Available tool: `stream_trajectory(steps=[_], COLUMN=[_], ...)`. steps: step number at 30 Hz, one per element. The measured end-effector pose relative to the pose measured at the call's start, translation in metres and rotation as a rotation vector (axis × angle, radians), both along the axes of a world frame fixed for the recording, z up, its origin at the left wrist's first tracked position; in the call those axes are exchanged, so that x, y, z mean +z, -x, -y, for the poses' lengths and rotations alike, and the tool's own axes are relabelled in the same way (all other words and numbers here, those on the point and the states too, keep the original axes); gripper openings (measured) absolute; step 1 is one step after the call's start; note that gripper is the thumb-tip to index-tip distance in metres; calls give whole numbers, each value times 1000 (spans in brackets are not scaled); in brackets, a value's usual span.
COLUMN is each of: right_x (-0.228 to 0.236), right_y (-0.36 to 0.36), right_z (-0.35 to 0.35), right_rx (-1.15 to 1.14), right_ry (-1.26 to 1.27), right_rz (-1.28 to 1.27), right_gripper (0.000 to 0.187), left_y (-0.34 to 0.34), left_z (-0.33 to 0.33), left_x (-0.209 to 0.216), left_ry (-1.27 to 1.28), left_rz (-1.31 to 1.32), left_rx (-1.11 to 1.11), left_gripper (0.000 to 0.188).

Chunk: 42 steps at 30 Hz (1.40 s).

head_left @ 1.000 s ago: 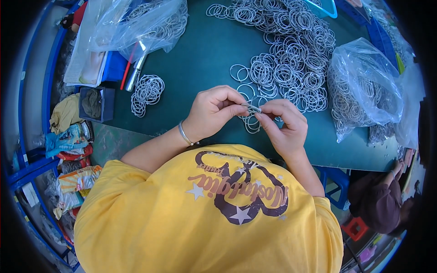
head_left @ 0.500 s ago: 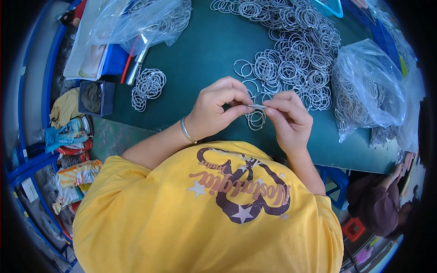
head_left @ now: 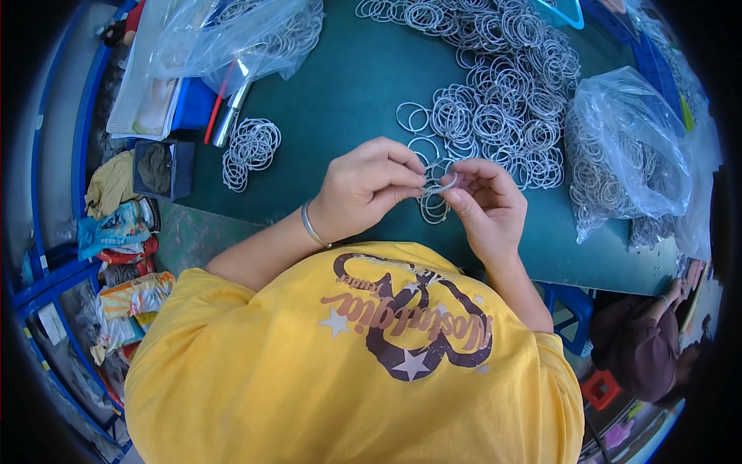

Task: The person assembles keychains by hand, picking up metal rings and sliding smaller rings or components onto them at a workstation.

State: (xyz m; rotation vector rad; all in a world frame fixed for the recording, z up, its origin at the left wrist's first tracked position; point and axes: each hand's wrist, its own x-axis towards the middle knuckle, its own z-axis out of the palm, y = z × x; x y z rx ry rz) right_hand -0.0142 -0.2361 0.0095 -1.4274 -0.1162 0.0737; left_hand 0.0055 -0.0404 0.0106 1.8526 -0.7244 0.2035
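Observation:
Between my two hands is a small silvery ring [head_left: 440, 188] that looks like a coiled spring. My left hand [head_left: 369, 185] pinches its left side with thumb and forefinger. The thumb and forefinger of my right hand [head_left: 488, 203] grip its right side. Several loose rings lie on the table just beyond and under my fingers, one ring [head_left: 434, 210] right below the held one. A large spread of similar metal rings [head_left: 502, 100] covers the table ahead and to the right. A smaller pile of rings [head_left: 251, 151] sits to the left of my left hand.
A clear plastic bag of rings [head_left: 626, 155] stands on the green table [head_left: 340, 93] at the right. Far left are another plastic bag [head_left: 270, 39], a red pen [head_left: 219, 104], a silver tool [head_left: 229, 116] and a dark box [head_left: 164, 170]. A person in dark clothing [head_left: 638, 348] is at the right.
The held ring was seen edge-on between my fingertips; now it is tilted so that its curve and opening show. My hands have lowered very slightly.

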Motion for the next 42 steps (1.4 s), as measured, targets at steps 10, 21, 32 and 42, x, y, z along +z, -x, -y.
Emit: stream_trajectory(steps=[10,21,32,42], right_x=[0,-3,-8,6], right_y=[1,-7,-3,-16], right_z=[-5,1,0,-4], right_rx=[-18,8,108,24], right_ry=[-83,378,-211,573], right_rz=[6,417,-223,612], right_gripper=[32,22,11,20], left_y=[6,3,-1,-6], left_z=[6,0,0,4], left_x=[-5,-7,8,9], left_ry=[198,186,124,-70], left_rz=[-389,-367,-268,131], left_rx=[1,56,-21,102], left_gripper=[18,8,18,13])
